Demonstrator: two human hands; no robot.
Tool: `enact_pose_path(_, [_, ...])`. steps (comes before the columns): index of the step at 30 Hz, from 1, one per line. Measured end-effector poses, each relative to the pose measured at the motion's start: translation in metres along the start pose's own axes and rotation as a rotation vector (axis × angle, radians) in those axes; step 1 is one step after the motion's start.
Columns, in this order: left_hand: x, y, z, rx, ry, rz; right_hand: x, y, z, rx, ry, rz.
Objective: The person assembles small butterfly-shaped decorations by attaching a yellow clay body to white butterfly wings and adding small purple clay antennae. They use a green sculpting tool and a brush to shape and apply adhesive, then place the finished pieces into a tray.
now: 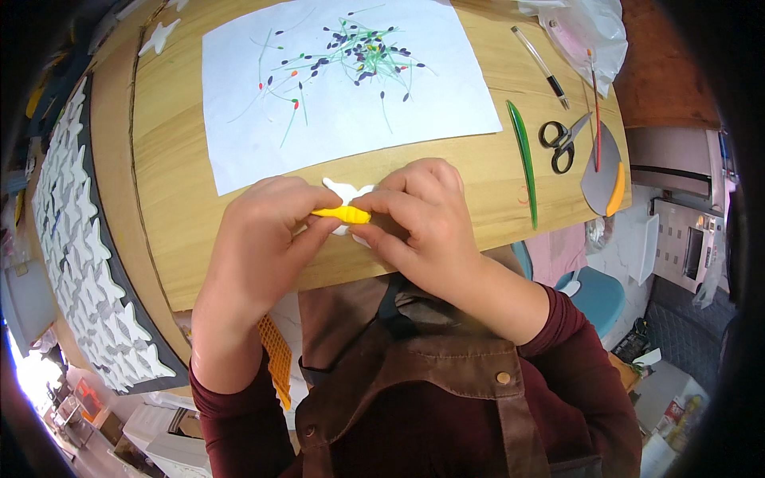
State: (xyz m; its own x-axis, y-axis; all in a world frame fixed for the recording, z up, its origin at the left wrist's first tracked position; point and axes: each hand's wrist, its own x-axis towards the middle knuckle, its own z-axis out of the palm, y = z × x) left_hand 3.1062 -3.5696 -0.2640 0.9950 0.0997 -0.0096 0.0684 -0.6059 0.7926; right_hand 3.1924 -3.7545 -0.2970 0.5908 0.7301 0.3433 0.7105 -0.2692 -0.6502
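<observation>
A yellow tapered piece (349, 214), ridged like a bee or butterfly body and seemingly of soft clay, is pinched between my two hands. My left hand (269, 233) grips its thin end between thumb and forefinger. At the thicker right end, the thumb and fingers of my right hand (424, 221) hold it. Just beneath lies a white winged cut-out (342, 188), partly hidden by the yellow piece and my fingers; whether the two touch, I cannot tell.
Thin green stems with dark and coloured tips (370, 54) lie on white paper (251, 149). To the right are a green modelling tool (523, 161), scissors (562, 143), a pen (541, 69), a brush (596, 119) and a scraper (599, 173). Many white cut-outs (89, 257) cover a dark board at left.
</observation>
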Motion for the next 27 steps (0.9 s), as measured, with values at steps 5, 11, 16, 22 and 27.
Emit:
enact_pose_path(5, [0.004,0.004,-0.002,0.080,-0.044,0.010,0.002,-0.001,0.000,-0.004,-0.020,0.021])
enact_pose_path(11, [0.006,0.010,-0.003,0.178,-0.068,0.006,0.003,0.000,-0.001,0.007,-0.036,0.035])
enact_pose_path(16, [0.006,0.013,-0.002,0.127,-0.020,-0.032,0.003,-0.001,-0.002,0.035,-0.029,0.063])
enact_pose_path(22, [0.006,0.015,-0.002,0.138,-0.066,-0.059,0.003,0.001,0.000,-0.007,-0.017,0.020])
enact_pose_path(27, [0.009,0.017,0.000,0.186,-0.056,-0.028,0.001,0.001,0.002,-0.015,-0.001,0.015])
